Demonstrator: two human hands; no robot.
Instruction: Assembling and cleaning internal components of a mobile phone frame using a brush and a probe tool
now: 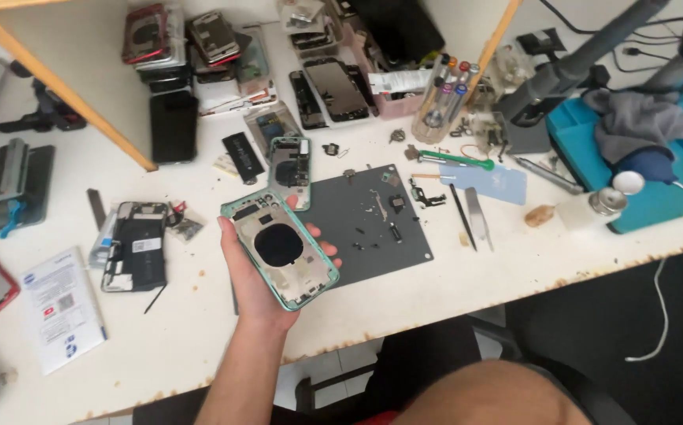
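The left hand (pixel 256 275), fingers curled around the edges of a mint-green phone back housing (pixel 280 245), lifts it over the table's (pixel 514 260) front edge beside a grey mat (pixel 365 220), where a loosened grip could drop it; the right hand is out of view.

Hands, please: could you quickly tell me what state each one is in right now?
Left hand: closed around a green phone frame, held above the white table.
Right hand: not in view.
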